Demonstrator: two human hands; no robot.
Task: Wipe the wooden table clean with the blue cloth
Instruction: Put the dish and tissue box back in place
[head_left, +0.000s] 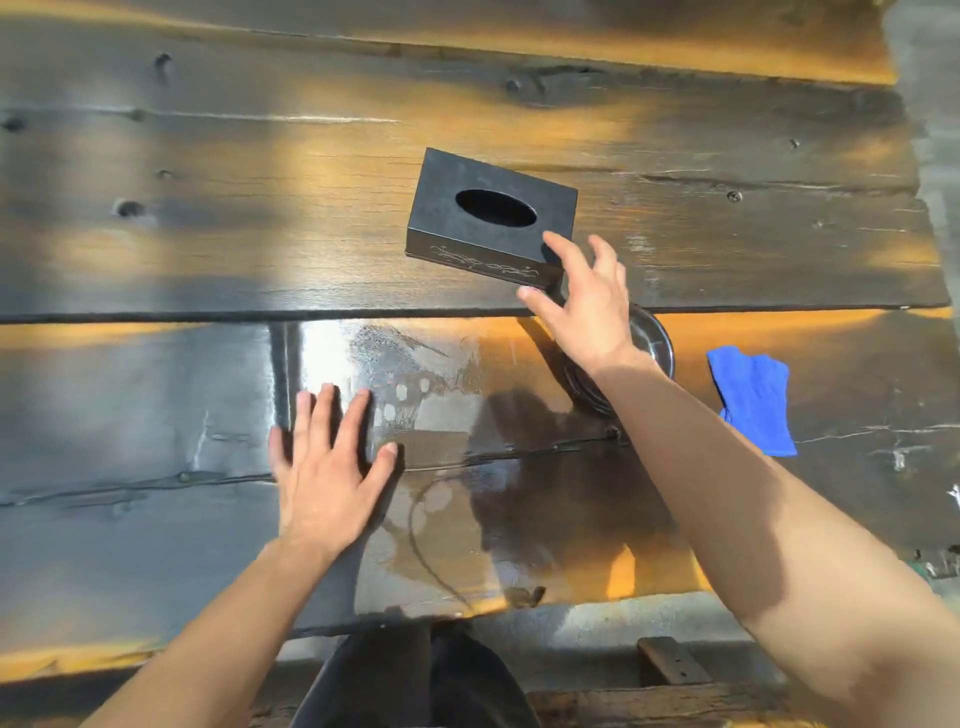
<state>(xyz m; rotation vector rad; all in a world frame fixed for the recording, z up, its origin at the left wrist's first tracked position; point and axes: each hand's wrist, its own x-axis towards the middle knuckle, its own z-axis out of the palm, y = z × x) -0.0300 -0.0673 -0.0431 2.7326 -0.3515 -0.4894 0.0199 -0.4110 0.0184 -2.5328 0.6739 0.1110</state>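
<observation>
The blue cloth (753, 397) lies crumpled on the wooden table (208, 249) at the right, with neither hand on it. My left hand (327, 467) rests flat on the near plank, fingers spread, beside a wet, shiny patch (415, 395). Well to the left of the cloth, my right hand (582, 301) reaches forward with fingers apart, at the near right corner of a black tissue box (491, 218). The index finger seems to touch the box's top edge, and the hand holds nothing.
A round dark glass dish (652, 348) sits under my right wrist, mostly hidden by it. The table's near edge runs across the bottom, with my dark-trousered legs (410, 680) and a wooden bench (670, 670) below. The table's right edge is just past the cloth.
</observation>
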